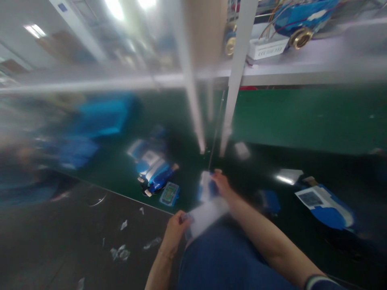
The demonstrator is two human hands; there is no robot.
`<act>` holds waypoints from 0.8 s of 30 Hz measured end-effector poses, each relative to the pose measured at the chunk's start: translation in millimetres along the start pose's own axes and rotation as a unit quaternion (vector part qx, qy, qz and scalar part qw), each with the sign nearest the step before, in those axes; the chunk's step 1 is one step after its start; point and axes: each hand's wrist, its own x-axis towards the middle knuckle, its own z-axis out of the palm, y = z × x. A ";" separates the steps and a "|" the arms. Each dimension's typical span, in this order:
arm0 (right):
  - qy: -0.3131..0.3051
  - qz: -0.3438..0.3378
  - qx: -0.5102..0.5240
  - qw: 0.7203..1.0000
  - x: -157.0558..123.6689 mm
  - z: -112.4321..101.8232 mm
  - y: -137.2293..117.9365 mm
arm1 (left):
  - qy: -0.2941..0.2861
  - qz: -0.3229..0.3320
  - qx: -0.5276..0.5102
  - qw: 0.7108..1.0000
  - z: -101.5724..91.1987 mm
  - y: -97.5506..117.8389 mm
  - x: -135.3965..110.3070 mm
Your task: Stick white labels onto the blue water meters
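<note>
- Head view, much motion blur; fine detail unreliable.
- Left hand (174, 230): fingers curled shut on the near corner of a white sheet (207, 215), low centre, above the lap in blue trousers (223, 262).
- Right hand (221, 183): fingers pinched on the far end of the same sheet, beside a blue-and-white pack (206, 188); whether it also grips the pack, cannot tell.
- Sheet is held between both hands at the near edge of the green bench mat (302, 117).
- On the mat: blue wrapped pack (155, 171) left of the hands, small green-faced module (169, 193) just beside it; another blue pack with a white label (328, 205) well to the right.
- Grey floor (75, 233) at left carries pale scraps (120, 253).
- Shelf (302, 60) above holds a white box (266, 47).
</note>
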 end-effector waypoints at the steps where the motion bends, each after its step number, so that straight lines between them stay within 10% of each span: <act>1: 0.003 0.000 -0.005 1.000 1.9 0.6 1.7 | 0.000 -0.004 -0.002 1.000 -0.5 1.6 -0.3; 24: 0.043 -0.045 -0.114 0.992 3.0 6.5 13.7 | 0.009 0.029 -0.055 0.998 0.8 13.6 -2.8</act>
